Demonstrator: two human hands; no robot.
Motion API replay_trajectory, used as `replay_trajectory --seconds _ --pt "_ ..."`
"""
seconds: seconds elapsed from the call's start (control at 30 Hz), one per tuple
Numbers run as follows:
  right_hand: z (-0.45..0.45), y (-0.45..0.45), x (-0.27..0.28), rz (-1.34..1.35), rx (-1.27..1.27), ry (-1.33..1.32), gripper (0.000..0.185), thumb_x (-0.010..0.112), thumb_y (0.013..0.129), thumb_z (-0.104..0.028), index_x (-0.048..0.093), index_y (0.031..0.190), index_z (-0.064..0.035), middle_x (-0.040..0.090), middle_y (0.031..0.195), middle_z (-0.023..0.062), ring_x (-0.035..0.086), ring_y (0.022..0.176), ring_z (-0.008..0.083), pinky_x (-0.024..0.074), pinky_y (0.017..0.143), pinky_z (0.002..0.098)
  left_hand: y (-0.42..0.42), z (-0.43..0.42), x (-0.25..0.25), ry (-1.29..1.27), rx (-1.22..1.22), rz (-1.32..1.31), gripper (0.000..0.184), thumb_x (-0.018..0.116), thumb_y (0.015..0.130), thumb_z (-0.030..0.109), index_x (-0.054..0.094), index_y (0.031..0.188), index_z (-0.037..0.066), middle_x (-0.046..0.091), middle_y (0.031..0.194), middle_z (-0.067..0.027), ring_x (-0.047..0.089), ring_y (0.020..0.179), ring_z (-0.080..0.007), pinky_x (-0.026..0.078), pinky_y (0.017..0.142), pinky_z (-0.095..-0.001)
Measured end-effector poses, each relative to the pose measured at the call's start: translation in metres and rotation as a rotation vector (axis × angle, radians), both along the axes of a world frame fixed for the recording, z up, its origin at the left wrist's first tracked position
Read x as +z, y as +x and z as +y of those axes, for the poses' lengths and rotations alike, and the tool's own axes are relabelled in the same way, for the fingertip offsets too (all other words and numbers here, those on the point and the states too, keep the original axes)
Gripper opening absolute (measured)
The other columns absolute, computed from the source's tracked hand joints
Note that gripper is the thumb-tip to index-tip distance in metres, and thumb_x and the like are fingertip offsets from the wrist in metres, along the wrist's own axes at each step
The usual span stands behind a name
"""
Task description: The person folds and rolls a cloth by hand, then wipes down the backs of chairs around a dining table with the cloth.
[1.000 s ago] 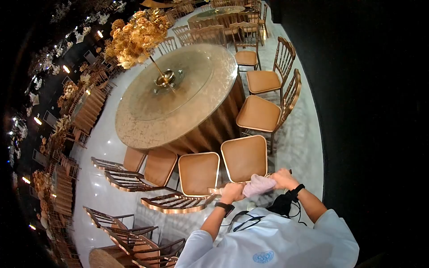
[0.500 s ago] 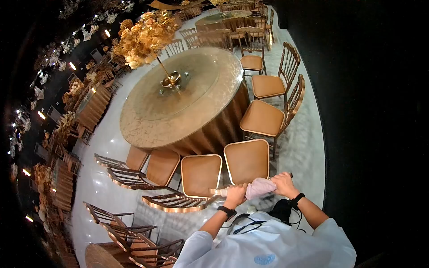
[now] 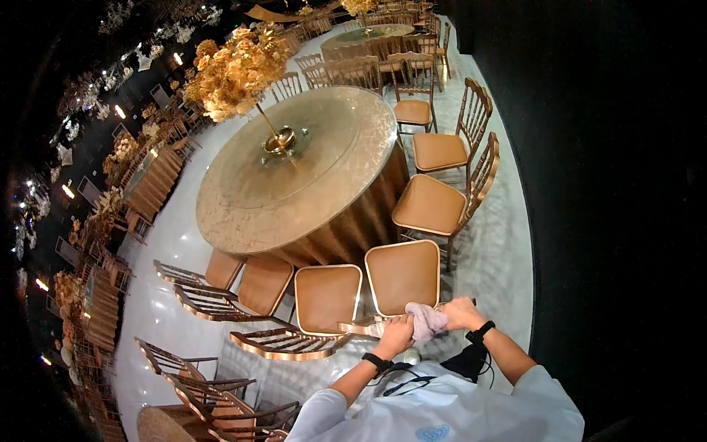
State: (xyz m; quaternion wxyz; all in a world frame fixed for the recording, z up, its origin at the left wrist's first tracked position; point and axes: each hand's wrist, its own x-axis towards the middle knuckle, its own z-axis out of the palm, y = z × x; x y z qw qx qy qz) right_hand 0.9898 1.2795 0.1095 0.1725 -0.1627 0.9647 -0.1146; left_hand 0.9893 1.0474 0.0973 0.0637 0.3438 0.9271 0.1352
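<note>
Grip: left hand point(image 3: 396, 336) and right hand point(image 3: 462, 314) closed on cloth point(image 3: 426, 322) at the rail point(image 3: 355, 328); uneven pulling could jar the chair point(image 3: 328, 296) at 9 o'clock.

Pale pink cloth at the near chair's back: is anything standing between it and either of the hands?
Nothing visible does. The cloth is bunched along the top of the chair's back, directly between the left hand and the right hand, meeting both. Its underside is hidden.
</note>
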Motion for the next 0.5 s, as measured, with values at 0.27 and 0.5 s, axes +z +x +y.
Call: replay_trajectory --seconds 0.27,0.5 --pt "0.005 -0.005 -0.017 0.020 0.047 -0.068 0.034 0.071 0.065 -0.040 0.069 0.093 -0.0207 0.070 0.080 0.0101 0.068 0.075 0.0333 0.0525 0.064 0.0461 -0.002 0.012 -0.012 -0.083 0.037 -0.049 0.049 0.075 0.065 0.019 0.053 0.106 0.002 0.062 0.100 -0.0141 0.062 0.095 -0.0323 0.049 0.081 -0.0480" --pt "0.009 -0.004 -0.016 0.046 0.160 -0.137 0.035 0.072 0.066 -0.040 0.066 0.091 -0.0164 0.070 0.086 0.0087 0.068 0.079 0.0319 0.0525 0.064 0.0459 0.007 0.018 -0.016 -0.136 0.122 -0.041 0.056 0.079 0.061 0.021 0.054 0.108 0.003 0.061 0.103 -0.0123 0.058 0.104 -0.0314 0.047 0.085 -0.0465"
